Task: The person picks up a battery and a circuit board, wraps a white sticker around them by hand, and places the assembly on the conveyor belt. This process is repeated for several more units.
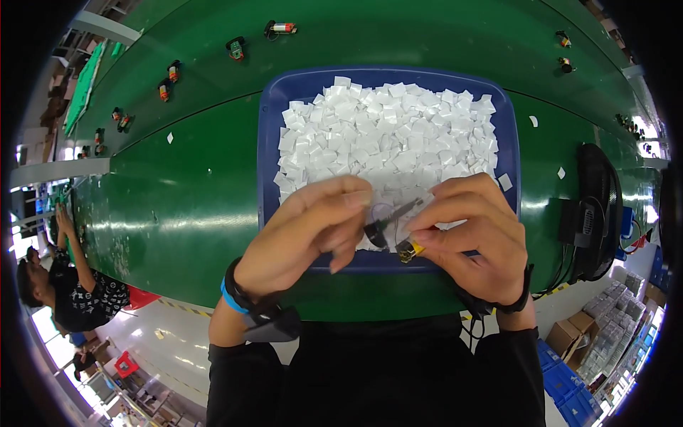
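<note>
My right hand (475, 238) pinches a small electronic assembly with a yellow part (410, 250) and dark wires between thumb and fingertips. Close to its left, a blurred dark round piece (376, 234) hangs near a thin dark strip; whether they join is unclear. My left hand (313, 226) is beside that piece, fingers curled inward and smeared by motion. Anything between its fingertips cannot be made out. Both hands hover over the near edge of a blue tray (266, 142) filled with small white paper-like squares (391, 132).
Small battery-and-circuit assemblies lie along the far green table (171, 178), including a red one (283, 28). At right stand a black bag-like case (596, 213) and a dark box (571, 222) with cables. Another person (85, 288) works at far left.
</note>
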Demonstrator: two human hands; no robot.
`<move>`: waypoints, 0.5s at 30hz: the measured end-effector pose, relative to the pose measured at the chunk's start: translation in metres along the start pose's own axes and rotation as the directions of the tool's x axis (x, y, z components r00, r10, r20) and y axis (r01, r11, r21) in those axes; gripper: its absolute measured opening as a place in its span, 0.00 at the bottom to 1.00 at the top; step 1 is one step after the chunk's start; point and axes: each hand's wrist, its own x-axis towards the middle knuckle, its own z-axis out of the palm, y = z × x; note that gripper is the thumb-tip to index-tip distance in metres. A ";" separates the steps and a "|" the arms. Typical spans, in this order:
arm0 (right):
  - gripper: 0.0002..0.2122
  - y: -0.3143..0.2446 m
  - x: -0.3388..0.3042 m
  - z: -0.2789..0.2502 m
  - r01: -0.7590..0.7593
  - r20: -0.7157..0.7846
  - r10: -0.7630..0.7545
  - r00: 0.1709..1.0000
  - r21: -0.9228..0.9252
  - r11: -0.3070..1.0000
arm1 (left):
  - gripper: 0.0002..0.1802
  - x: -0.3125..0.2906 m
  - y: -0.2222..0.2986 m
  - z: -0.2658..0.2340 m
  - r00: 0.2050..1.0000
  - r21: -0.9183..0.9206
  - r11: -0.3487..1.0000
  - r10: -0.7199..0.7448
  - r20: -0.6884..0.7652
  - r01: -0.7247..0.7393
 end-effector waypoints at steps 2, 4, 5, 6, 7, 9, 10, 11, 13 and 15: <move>0.12 -0.001 -0.002 -0.002 -0.054 0.022 0.054 0.998 -0.005 0.999 | 0.17 0.000 -0.003 0.008 0.994 0.123 0.990 0.079 -0.078 -0.069; 0.11 0.001 -0.003 0.001 -0.056 -0.010 0.056 0.998 -0.024 0.998 | 0.18 -0.006 -0.011 0.016 0.952 0.422 0.868 0.304 -0.032 -0.263; 0.11 0.003 -0.004 0.003 -0.055 -0.027 0.054 0.998 -0.037 0.998 | 0.18 -0.007 -0.013 0.017 0.913 0.550 0.758 0.408 0.019 -0.350; 0.10 0.004 -0.004 0.003 -0.053 -0.043 0.051 0.998 -0.049 0.997 | 0.18 -0.006 -0.013 0.018 0.914 0.553 0.755 0.405 0.031 -0.353; 0.10 0.003 -0.004 0.002 -0.053 -0.045 0.051 0.998 -0.049 0.997 | 0.18 -0.007 -0.015 0.017 0.944 0.482 0.823 0.328 0.028 -0.301; 0.09 -0.001 -0.004 -0.002 -0.028 -0.005 0.028 1.000 -0.112 0.993 | 0.18 -0.007 -0.018 0.015 0.984 0.328 0.928 0.171 0.040 -0.175; 0.08 -0.002 -0.004 -0.002 -0.014 0.018 0.017 1.000 -0.141 0.990 | 0.18 -0.008 -0.019 0.014 0.984 0.327 0.929 0.173 0.036 -0.175; 0.08 -0.002 -0.004 0.000 -0.012 0.022 0.015 1.000 -0.138 0.990 | 0.18 -0.007 -0.019 0.013 0.982 0.349 0.919 0.185 0.033 -0.185; 0.08 -0.002 -0.004 0.003 0.046 0.025 -0.042 0.999 -0.172 0.984 | 0.19 -0.006 -0.019 0.012 0.978 0.392 0.897 0.207 0.030 -0.202; 0.08 -0.002 -0.006 0.005 0.077 0.031 -0.072 0.997 -0.186 0.980 | 0.19 -0.005 -0.019 0.014 0.977 0.454 0.869 0.213 0.018 -0.198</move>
